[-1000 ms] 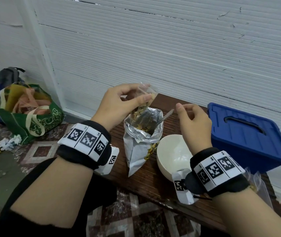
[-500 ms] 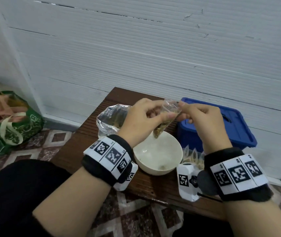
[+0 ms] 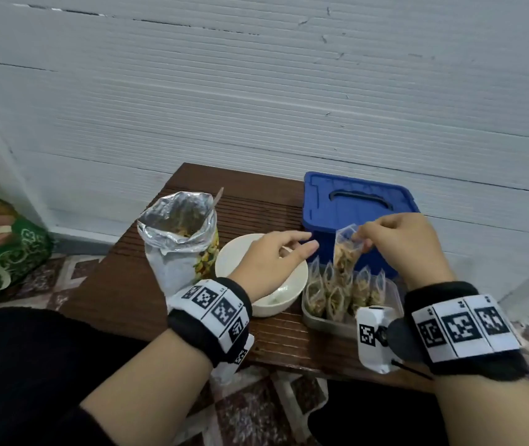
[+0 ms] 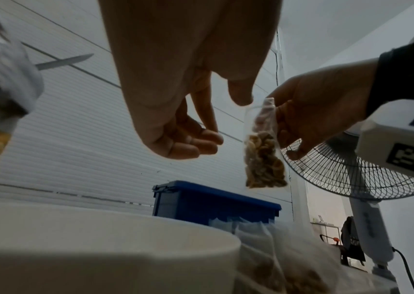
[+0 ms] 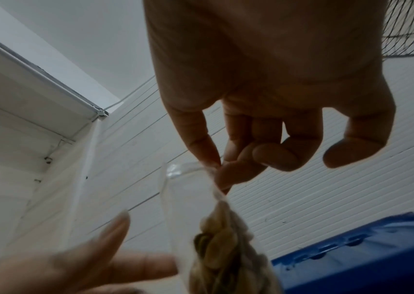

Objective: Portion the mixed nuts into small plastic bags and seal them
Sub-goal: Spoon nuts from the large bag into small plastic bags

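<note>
My right hand (image 3: 385, 235) pinches the top of a small clear bag of mixed nuts (image 3: 345, 255), which hangs above a clear tray (image 3: 327, 323) packed with several filled small bags (image 3: 343, 292). The hanging bag (image 4: 263, 155) also shows in the left wrist view, and thumb and forefinger nip the bag's top edge (image 5: 210, 175) in the right wrist view. My left hand (image 3: 276, 255) hovers over the white bowl (image 3: 292, 300), fingers loosely extended and holding nothing, just left of the bag. An open foil pouch of nuts (image 3: 181, 243) stands at the left with a spoon handle (image 3: 216, 197) sticking out.
A blue lidded box (image 3: 356, 214) sits behind the tray against the white wall. Everything rests on a small dark wooden table (image 3: 121, 284). A green bag (image 3: 2, 252) lies on the floor to the left. A standing fan (image 4: 351, 175) is off to the right.
The left hand has let go of the small bag and stayed over the bowl. The right hand now carries the bag alone, moved right above the tray.
</note>
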Motion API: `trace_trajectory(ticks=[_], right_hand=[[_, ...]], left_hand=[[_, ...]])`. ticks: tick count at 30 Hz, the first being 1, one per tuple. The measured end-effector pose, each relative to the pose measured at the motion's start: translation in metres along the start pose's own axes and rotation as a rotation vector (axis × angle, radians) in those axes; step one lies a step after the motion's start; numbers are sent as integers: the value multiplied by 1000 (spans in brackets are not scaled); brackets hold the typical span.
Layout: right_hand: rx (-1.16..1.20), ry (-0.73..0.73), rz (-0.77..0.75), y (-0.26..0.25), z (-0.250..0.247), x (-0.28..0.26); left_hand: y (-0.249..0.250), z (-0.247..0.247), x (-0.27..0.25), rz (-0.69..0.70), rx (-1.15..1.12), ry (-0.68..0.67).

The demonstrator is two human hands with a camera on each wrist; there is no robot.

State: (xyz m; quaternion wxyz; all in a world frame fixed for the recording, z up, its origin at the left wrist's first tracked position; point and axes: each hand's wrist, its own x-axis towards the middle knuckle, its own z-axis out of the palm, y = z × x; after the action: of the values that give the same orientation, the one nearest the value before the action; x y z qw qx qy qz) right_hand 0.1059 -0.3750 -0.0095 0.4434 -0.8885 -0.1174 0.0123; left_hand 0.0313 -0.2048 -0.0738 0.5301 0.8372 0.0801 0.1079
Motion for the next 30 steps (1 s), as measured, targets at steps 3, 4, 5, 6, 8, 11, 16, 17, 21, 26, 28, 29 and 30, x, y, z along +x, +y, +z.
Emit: trace_trajectory(ticks=[3, 4, 5, 6, 8, 11, 16, 17, 21, 26, 28, 29, 30], right_hand=[[-82, 10, 46, 16, -6, 1], [-117, 10, 51, 20, -7, 0], [-158, 7, 55, 23, -8, -1], [-195, -4, 61, 27, -8, -2], [-255, -46, 78, 33, -6, -3], [-334, -132, 119, 43, 1, -1], [-440, -263, 218, 65, 17, 8], [-456, -280, 231, 68, 20, 9], [-485, -331, 265, 70, 25, 9], [-507, -327, 275, 64, 22, 7], [-517, -306, 256, 56, 19, 4], [-522, -296, 245, 52, 18, 3], [-523, -285, 234, 49, 17, 2]], left_hand=[[-9, 5, 1, -71, 25, -7], [-12, 7, 2, -90, 36, -8], [-16, 8, 3, -106, 51, -10], [-19, 10, 4, -123, 66, -13], [-23, 12, 4, -162, 104, -25], [-30, 15, 5, -215, 176, -37], [-43, 18, 6, -292, 332, -55], [-44, 18, 5, -307, 356, -70], [-49, 20, 6, -338, 442, -111], [-52, 20, 8, -352, 503, -85], [-53, 21, 8, -352, 539, -75], [-53, 20, 7, -349, 549, -73], [-53, 20, 7, -346, 548, -72]])
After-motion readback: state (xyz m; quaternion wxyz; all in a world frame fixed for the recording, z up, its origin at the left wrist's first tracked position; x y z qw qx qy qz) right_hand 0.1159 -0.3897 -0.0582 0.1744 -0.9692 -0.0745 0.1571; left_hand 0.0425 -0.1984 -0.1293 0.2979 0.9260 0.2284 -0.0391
